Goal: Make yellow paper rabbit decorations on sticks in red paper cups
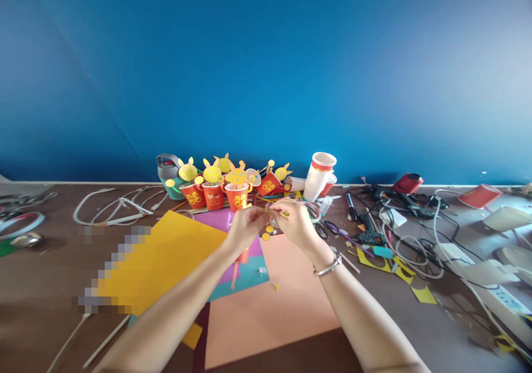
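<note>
My left hand point(246, 226) and my right hand point(294, 220) meet over the sheets of paper, fingertips almost touching. Both are closed in a pinch on a small yellow paper piece point(266, 209); its exact shape is too small to tell. Just below the fingers lie yellow paper discs point(266, 236). Behind my hands stand red paper cups point(214, 197) topped with yellow paper animal heads point(211, 173). Under my left wrist another red cup is mostly hidden, with an orange stick point(235, 276) beside it. A peach paper sheet point(274, 323) spreads beneath my forearms.
A yellow sheet point(166, 256) lies at left, over purple and teal sheets. Stacked white paper cups point(319, 176) stand at the back. To the right are scissors point(326, 229), a glue gun point(369, 230), tangled cables, yellow scraps point(424, 294) and a power strip point(511, 301). The blue wall closes off the back.
</note>
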### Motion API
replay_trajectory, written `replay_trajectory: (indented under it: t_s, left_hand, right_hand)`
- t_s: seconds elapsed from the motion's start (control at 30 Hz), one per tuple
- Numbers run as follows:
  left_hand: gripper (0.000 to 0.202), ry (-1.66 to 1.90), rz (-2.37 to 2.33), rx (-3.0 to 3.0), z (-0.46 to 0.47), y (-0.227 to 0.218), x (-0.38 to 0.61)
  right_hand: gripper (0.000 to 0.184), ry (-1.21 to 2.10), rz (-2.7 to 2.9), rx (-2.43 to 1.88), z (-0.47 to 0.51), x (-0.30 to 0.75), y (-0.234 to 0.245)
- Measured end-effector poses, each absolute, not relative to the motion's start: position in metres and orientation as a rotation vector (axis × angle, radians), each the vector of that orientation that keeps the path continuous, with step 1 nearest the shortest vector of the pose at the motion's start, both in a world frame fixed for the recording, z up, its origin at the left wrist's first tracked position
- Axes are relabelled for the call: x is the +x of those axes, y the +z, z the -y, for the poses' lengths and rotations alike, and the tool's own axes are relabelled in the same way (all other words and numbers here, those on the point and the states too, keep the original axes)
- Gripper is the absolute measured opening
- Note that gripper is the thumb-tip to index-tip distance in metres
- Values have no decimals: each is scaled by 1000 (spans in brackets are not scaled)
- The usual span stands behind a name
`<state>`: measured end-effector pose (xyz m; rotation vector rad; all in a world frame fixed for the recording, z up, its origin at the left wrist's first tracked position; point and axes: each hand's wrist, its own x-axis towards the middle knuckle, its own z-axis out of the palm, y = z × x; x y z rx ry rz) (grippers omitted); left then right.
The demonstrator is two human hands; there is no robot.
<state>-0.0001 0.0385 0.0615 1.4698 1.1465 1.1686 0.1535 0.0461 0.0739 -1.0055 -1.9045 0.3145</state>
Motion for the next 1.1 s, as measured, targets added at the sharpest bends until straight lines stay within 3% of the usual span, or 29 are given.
replay_trajectory:
  t_s: [0.7,1.1]
  left_hand:
    - [23,1168,-1184,1517,-36,66,1]
    - [16,1144,-1170,1423,-33,68,4]
  right_hand:
    - [16,413,1958,-1073,-45,156,75]
    - [19,107,2129,-1080,-40,155,80]
